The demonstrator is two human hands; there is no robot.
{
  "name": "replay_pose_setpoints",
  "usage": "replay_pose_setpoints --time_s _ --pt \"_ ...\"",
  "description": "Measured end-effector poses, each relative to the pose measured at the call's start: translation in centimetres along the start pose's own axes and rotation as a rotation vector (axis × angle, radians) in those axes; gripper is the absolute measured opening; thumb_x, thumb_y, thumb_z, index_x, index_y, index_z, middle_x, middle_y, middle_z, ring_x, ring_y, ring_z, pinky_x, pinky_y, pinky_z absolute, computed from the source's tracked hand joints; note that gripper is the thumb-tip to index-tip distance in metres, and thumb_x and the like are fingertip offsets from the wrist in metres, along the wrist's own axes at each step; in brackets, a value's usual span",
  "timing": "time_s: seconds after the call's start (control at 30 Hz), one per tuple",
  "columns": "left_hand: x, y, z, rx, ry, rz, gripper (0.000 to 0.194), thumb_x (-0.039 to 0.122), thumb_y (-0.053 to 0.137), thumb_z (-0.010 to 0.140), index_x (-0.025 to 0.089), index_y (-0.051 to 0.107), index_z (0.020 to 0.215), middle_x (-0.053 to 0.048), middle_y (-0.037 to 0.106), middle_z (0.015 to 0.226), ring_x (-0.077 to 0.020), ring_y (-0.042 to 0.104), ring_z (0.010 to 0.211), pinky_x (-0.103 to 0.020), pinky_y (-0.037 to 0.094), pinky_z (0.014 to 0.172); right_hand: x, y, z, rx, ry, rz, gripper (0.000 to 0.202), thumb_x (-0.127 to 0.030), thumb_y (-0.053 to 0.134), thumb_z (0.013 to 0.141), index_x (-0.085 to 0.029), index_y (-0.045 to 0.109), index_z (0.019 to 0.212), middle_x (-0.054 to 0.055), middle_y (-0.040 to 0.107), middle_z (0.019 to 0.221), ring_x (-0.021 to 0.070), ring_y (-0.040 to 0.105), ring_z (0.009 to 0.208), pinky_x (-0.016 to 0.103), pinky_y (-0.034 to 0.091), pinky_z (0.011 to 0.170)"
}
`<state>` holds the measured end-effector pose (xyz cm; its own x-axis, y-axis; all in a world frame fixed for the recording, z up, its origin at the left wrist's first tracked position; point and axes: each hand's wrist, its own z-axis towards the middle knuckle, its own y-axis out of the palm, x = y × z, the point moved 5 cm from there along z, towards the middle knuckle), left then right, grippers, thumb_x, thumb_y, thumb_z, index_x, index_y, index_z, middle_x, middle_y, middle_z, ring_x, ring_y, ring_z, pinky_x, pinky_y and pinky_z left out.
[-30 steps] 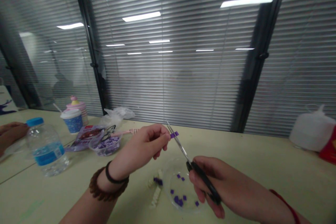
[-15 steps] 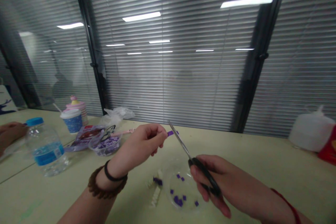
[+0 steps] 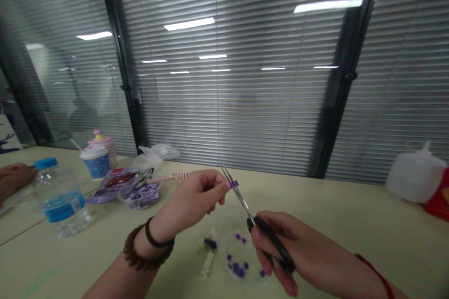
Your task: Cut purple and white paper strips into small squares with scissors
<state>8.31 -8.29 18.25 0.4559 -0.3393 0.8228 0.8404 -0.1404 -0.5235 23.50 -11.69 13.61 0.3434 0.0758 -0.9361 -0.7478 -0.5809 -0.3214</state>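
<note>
Between the pinched fingertips of my left hand [image 3: 205,191] is a short purple strip [image 3: 234,184]. My right hand [image 3: 280,243] grips black-handled scissors [image 3: 242,200], whose slightly parted blades cross the strip close to my left fingertips. Below them a clear shallow dish [image 3: 253,281] holds several small purple squares [image 3: 238,269]. Left of the dish, pale crinkled pieces [image 3: 207,263] lie on the table with a dark purple piece [image 3: 210,243] among them.
To the left are a water bottle [image 3: 63,201], a blue cup [image 3: 96,162], a purple packet [image 3: 114,183] and a tub of purple pieces [image 3: 142,195]. A person's hand [image 3: 16,177] rests at the far left. A white squeeze bottle [image 3: 416,173] stands at the right.
My left hand has moved slightly right and down with the strip. The scissors have shifted a little left, and their blades, nearly together before, now show a small gap around the strip.
</note>
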Motion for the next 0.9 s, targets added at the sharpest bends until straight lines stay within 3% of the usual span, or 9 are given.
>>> replay_pose_setpoints --time_s 0.37,0.5,0.63,0.9 --pt "-0.1 -0.9 0.1 0.024 0.040 -0.050 0.025 0.037 0.052 0.082 0.017 0.051 0.067 0.006 0.045 0.056 -0.0070 0.041 0.046 -0.019 0.034 0.045 0.4 -0.7 -0.3 0.034 0.059 0.056 0.038 -0.053 0.051 0.084 -0.018 0.047 0.070 -0.005 0.057 0.057 0.0001 0.039 0.029 0.013 0.026 0.030" --pt "-0.2 -1.2 0.1 0.043 0.044 -0.057 0.026 0.037 0.052 0.082 0.017 0.050 0.066 0.007 0.045 0.055 -0.0070 0.041 0.046 -0.019 0.034 0.045 0.0 -0.9 -0.5 0.052 0.062 0.049 0.044 -0.061 0.051 0.079 -0.018 0.046 0.069 -0.004 0.058 0.058 0.0011 0.042 0.030 0.015 0.026 0.032" --pt "0.1 -0.9 0.1 0.037 0.035 -0.068 0.026 0.037 0.053 0.081 0.017 0.050 0.064 0.006 0.045 0.055 -0.0071 0.041 0.046 -0.019 0.033 0.044 -0.6 -0.5 -0.7 0.039 0.044 0.059 0.049 -0.066 0.053 0.072 -0.018 0.046 0.067 -0.004 0.055 0.055 0.0023 0.043 0.034 0.017 0.031 0.038" --pt "0.5 0.0 0.0 0.011 0.010 -0.061 0.026 0.037 0.051 0.081 0.017 0.050 0.066 0.005 0.048 0.057 -0.0070 0.042 0.047 -0.019 0.034 0.045 -0.2 0.1 -0.2 0.018 0.037 0.020 0.044 -0.059 0.050 0.079 -0.017 0.048 0.070 -0.003 0.057 0.062 0.0025 0.044 0.036 0.017 0.032 0.038"
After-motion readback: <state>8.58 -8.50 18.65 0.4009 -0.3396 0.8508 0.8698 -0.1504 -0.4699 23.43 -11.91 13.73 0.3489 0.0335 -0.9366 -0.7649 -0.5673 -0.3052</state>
